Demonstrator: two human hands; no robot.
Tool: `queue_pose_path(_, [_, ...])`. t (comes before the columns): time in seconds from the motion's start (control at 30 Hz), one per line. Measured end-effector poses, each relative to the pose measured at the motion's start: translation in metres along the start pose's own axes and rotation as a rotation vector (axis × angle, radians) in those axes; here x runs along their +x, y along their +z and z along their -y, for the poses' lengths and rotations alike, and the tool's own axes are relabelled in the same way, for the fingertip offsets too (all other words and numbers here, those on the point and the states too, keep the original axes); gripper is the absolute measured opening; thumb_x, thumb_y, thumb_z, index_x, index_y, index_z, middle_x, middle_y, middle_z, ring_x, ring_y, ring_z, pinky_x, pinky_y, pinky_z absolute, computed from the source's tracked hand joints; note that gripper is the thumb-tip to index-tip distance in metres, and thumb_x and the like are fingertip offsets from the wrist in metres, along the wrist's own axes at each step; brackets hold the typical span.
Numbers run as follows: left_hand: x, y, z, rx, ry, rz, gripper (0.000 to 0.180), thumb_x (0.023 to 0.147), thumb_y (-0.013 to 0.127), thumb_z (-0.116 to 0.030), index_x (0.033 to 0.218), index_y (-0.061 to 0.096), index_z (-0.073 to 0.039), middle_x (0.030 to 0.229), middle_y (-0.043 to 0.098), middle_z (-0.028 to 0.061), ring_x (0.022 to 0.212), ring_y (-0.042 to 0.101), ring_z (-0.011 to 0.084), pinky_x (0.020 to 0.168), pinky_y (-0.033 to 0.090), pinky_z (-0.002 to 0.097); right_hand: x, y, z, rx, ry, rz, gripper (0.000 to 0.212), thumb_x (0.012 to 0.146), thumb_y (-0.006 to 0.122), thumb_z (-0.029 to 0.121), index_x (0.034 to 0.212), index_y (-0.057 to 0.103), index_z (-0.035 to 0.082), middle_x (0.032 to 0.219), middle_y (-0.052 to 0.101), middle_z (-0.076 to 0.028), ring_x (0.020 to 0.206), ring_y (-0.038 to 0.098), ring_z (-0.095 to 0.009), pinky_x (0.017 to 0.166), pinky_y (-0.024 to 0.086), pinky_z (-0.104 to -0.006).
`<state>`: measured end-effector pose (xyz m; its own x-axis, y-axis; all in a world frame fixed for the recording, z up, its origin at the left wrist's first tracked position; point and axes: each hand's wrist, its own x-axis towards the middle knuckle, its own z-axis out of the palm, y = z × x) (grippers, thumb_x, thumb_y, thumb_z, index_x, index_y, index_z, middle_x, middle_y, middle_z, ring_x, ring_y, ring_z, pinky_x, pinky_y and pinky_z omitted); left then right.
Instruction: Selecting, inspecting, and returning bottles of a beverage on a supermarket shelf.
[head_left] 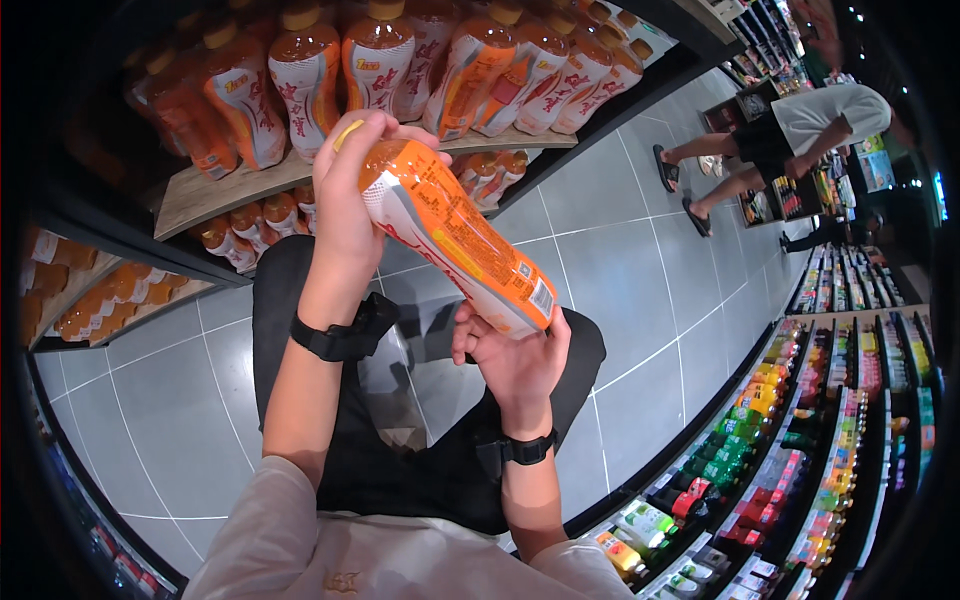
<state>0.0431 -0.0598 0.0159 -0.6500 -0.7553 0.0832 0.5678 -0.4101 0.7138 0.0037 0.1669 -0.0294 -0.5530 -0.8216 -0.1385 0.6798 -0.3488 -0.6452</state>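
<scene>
A tilted drink bottle (465,240) with an orange and white label spans my two hands above my knees. My left hand (350,190) is wrapped round its neck end, by the yellow cap (348,136). Under the base, my right hand (520,365) supports it, thumb along the lower end and fingers partly curled beneath. The label's printed side with a barcode faces up. Just beyond my left hand, rows of like orange bottles (303,85) stand upright on a wooden shelf (200,195). Each wrist wears a black strap.
Lower shelves hold more orange bottles (130,300). Grey floor tiles (620,260) stretch to the right. Long drink racks (740,430) with colourful bottles line the right side. Another person (800,130) in a light shirt and dark shorts stands in the aisle at the upper right.
</scene>
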Motion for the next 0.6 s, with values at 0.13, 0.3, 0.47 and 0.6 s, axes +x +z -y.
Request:
queue_pose_path(0.13, [0.0015, -0.0048, 0.0003, -0.014, -0.021, -0.013, 0.026, 0.099, 0.052, -0.031, 0.102, 0.055, -0.005, 0.094, 0.067, 0.0194, 0.088, 0.071, 0.0335, 0.079, 0.06, 0.046, 0.0008, -0.0023, -0.0031, 0.017, 0.013, 0.047, 0.084, 0.096, 0.027, 0.067, 0.142, 0.045, -0.001, 0.111, 0.06, -0.025, 0.083, 0.061, -0.032, 0.067, 0.05, -0.0412])
queue_pose_path(0.3, [0.0026, -0.0055, 0.0025, -0.028, -0.04, -0.015, 0.027, 0.099, 0.053, -0.031, 0.103, 0.055, -0.005, 0.095, 0.067, 0.0184, 0.09, 0.071, 0.0334, 0.079, 0.06, 0.0463, -0.0008, -0.0077, -0.004, -0.009, -0.017, 0.08, 0.086, 0.097, 0.027, 0.069, 0.144, 0.042, -0.001, 0.113, 0.059, -0.026, 0.085, 0.062, -0.032, 0.069, 0.052, -0.0417])
queue_pose_path(0.47, [0.0018, -0.0051, 0.0021, -0.052, -0.071, -0.013, 0.027, 0.099, 0.053, -0.033, 0.104, 0.055, -0.006, 0.096, 0.067, 0.0167, 0.092, 0.07, 0.0321, 0.081, 0.059, 0.0464, -0.0037, -0.0057, -0.0038, -0.027, -0.057, 0.091, 0.088, 0.096, 0.028, 0.072, 0.144, 0.042, -0.001, 0.114, 0.059, -0.026, 0.086, 0.063, -0.032, 0.069, 0.052, -0.0418])
queue_pose_path(0.6, [0.002, -0.0058, 0.0026, -0.046, -0.075, -0.004, 0.027, 0.099, 0.053, -0.033, 0.105, 0.055, -0.007, 0.096, 0.067, 0.0163, 0.092, 0.07, 0.0317, 0.081, 0.059, 0.0465, -0.0059, -0.0064, -0.0054, -0.108, -0.086, 0.128, 0.088, 0.095, 0.035, 0.072, 0.142, 0.044, -0.002, 0.115, 0.06, -0.024, 0.088, 0.063, -0.029, 0.072, 0.052, -0.0401])
